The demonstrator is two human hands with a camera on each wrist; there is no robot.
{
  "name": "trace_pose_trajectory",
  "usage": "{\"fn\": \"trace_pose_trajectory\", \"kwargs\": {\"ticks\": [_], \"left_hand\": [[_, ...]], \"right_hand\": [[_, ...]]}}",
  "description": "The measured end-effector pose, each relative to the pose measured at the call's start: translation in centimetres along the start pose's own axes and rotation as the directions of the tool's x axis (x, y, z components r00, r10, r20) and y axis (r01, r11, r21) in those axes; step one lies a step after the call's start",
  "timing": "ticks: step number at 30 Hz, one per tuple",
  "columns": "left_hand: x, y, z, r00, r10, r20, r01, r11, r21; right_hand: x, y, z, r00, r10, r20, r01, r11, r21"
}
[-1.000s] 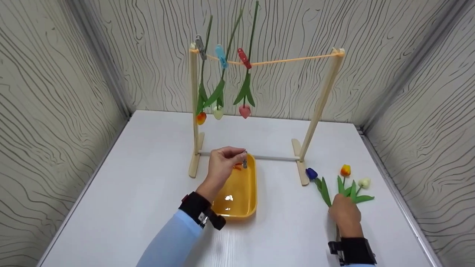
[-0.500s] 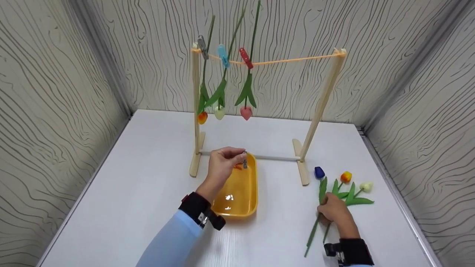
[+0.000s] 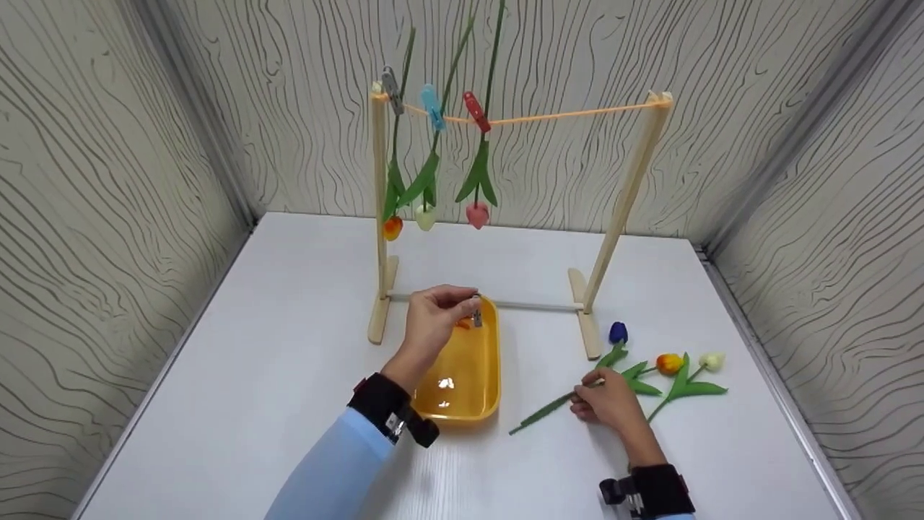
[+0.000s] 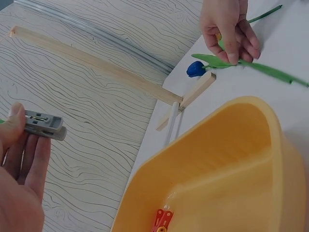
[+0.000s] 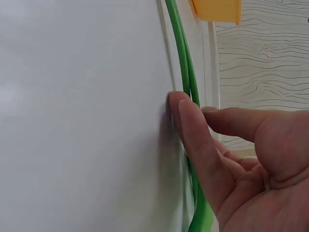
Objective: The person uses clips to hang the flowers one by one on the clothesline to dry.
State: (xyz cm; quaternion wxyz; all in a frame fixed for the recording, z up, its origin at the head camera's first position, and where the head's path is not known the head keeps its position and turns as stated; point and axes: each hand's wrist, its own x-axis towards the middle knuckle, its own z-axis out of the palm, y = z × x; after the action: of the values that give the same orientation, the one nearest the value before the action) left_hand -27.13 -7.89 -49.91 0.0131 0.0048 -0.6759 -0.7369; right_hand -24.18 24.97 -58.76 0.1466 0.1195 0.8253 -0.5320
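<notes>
My left hand (image 3: 433,325) pinches a grey clothespin (image 3: 476,312) between thumb and fingertips, above the far end of a yellow tray (image 3: 494,361). At the right, my right hand (image 3: 610,397) pinches the green stem of a blue tulip (image 3: 618,333) low over the table. The stem points left toward the tray. In the right wrist view two green strands (image 5: 181,48) run side by side through the fingers; whether both belong to one flower I cannot tell. An orange-yellow tulip (image 3: 669,363) and a white tulip (image 3: 712,362) lie just beyond that hand.
A wooden frame with an orange string (image 3: 570,115) stands behind the tray. Three tulips hang head down from it by grey (image 3: 392,90), blue (image 3: 432,108) and red (image 3: 476,112) clothespins. Red and orange clothespins (image 4: 162,221) lie in the tray.
My right hand has moved left from the flowers, swinging the blue tulip's stem toward the tray. The orange-yellow tulip has shifted nearer. My left hand has stayed put with its clothespin.
</notes>
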Motion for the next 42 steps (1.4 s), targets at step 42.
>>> {"fn": "trace_pose_trajectory", "kwargs": {"ticks": [42], "left_hand": [[0.5,3.9,1.5,0.988,0.154,0.031,-0.154,0.988,0.002]], "right_hand": [[-1.0,-8.1,-3.6,0.555,-0.832,-0.019,0.685,0.469,-0.558]]}}
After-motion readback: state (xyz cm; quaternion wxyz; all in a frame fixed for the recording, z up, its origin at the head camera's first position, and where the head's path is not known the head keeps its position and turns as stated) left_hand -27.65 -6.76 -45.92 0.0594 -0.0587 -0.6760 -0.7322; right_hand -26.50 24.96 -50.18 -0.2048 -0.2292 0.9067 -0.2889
